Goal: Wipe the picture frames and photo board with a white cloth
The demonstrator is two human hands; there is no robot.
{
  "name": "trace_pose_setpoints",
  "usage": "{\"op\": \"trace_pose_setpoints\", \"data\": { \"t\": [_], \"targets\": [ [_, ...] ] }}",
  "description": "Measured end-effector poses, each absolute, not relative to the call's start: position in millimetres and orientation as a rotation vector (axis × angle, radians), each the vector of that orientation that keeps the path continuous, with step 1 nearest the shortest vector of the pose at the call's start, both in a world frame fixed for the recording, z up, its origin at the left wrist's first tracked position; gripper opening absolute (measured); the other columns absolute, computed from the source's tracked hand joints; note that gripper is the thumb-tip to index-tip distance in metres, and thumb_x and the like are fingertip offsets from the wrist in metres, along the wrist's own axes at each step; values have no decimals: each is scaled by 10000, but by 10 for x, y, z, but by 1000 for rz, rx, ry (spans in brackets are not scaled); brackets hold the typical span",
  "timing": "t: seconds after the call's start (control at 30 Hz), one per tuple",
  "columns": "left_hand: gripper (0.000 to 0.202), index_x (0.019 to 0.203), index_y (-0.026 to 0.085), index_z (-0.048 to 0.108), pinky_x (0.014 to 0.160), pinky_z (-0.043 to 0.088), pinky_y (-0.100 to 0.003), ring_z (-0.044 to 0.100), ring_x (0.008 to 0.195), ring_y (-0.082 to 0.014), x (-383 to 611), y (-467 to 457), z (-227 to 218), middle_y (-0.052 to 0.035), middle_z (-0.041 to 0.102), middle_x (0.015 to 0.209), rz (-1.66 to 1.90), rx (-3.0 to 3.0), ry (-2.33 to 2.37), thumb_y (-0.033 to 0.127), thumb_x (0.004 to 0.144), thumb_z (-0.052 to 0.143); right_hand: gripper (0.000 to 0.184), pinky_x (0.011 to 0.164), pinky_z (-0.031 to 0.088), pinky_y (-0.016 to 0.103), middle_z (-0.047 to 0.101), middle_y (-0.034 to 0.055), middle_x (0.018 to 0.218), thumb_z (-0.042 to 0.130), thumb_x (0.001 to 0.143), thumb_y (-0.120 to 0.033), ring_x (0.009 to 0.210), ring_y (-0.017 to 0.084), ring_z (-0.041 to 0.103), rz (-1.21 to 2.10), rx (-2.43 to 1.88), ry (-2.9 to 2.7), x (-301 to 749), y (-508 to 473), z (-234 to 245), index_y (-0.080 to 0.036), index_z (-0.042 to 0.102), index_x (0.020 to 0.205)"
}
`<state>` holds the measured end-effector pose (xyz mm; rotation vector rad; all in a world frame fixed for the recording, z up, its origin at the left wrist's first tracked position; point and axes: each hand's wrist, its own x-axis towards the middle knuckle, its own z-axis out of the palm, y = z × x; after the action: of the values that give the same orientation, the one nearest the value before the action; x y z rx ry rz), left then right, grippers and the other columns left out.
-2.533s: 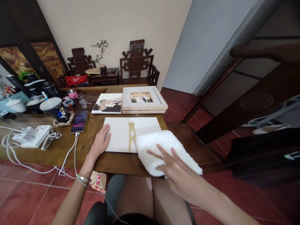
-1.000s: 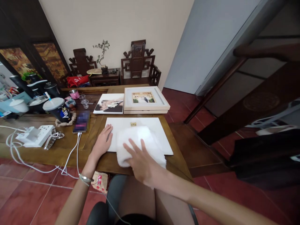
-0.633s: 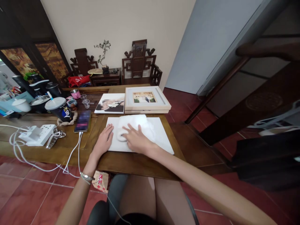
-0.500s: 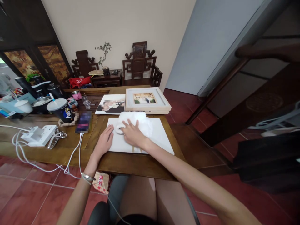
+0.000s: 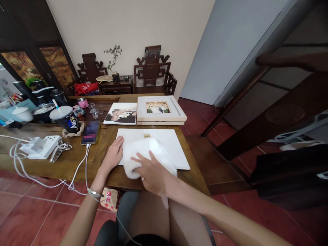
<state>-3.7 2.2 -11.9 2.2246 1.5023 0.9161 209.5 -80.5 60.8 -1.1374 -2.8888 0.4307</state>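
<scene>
A flat white panel (image 5: 176, 150) with a small brass-coloured metal hanger (image 5: 147, 135) near its far edge lies on the wooden table. My left hand (image 5: 114, 152) rests on the panel's left edge, fingers stretched out, holding nothing. A fluffy white cloth (image 5: 146, 148) is under my right hand (image 5: 152, 171), whose spread fingers press on it, with part of the cloth bunched by the thumb. The cloth covers the panel's near middle and overhangs its near edge. What lies beneath it is hidden.
Beyond the panel are a photo print (image 5: 120, 114) and a light wooden picture frame (image 5: 161, 110). To the left lie a phone (image 5: 90, 132) on a white cable, a lidded dark cup (image 5: 69, 119) and a power strip (image 5: 47, 147). The table's near edge (image 5: 123, 181) borders my lap.
My right hand has drawn the cloth from the panel's far side towards me, past its near edge. The brass hanger has come into view. My left hand has stayed on the edge.
</scene>
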Motion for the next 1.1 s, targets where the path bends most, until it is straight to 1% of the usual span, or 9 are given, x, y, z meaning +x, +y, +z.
{"op": "trace_pose_setpoints", "data": {
  "t": [0.13,0.27,0.37,0.47,0.6,0.7,0.83,0.93,1.1],
  "targets": [
    [450,1285,90,588,1169,303,-460,429,1371,-264,-13,22,-111,-164,524,1417,934,2215,1515,280,922,402,521,1106,149,683,357,132,1536,419,805,-85,1441,349,208,284,-1366,-2750,2004,-391,546,-175,602,1285],
    [451,1293,146,587,1158,319,-439,477,1335,-253,-17,7,-42,-122,554,1398,1059,2027,1486,355,922,438,504,1020,166,777,328,213,1530,392,832,-104,1411,448,211,205,-1480,-2651,1758,-61,515,-106,586,1298],
    [496,1323,142,559,1147,337,-412,489,1324,-244,-70,20,2,-114,542,1412,1231,1741,1388,424,948,397,482,1024,143,783,323,204,1536,414,824,-109,1409,462,198,207,-1403,-2690,1606,-79,513,-95,615,1262],
    [546,1332,123,544,1145,341,-405,464,1345,-237,-117,39,14,-118,510,1440,1369,1536,1265,465,976,312,432,1076,133,731,366,157,1525,419,827,-120,1418,421,208,204,-1088,-2814,1613,-341,516,-120,668,1180],
    [573,1359,124,515,1157,322,-407,461,1348,-223,-72,9,7,-112,509,1442,1346,1607,1343,476,993,248,372,1087,214,678,494,133,1437,440,817,-132,1374,371,325,248,-792,-2907,1837,-718,570,-149,701,1081],
    [561,1349,84,521,1179,280,-411,436,1367,-231,-1,-28,-20,-147,498,1445,1189,1901,1488,446,987,291,369,1110,251,589,590,139,1331,474,782,-116,1301,319,444,354,-892,-2904,2022,-708,635,-153,703,1069],
    [508,1286,50,572,1180,278,-436,408,1385,-253,22,-33,-75,-188,504,1428,929,2178,1536,378,966,353,454,1124,256,461,632,181,1252,441,800,-80,1311,292,449,370,-1270,-2784,2119,-300,703,-105,644,1205],
    [467,1276,54,578,1171,296,-445,404,1387,-263,5,-23,-79,-190,495,1435,891,2249,1541,325,955,374,453,1048,336,422,669,186,1169,391,828,-74,1214,300,540,367,-1359,-2710,2013,68,747,-99,635,1209],
    [417,1253,81,594,1141,349,-441,471,1334,-272,3,-33,-32,-179,554,1374,897,2295,1525,271,937,400,363,850,426,305,698,140,1127,418,823,-113,1034,272,633,425,-1303,-2672,1578,492,804,-151,692,1057]
  ]
}}
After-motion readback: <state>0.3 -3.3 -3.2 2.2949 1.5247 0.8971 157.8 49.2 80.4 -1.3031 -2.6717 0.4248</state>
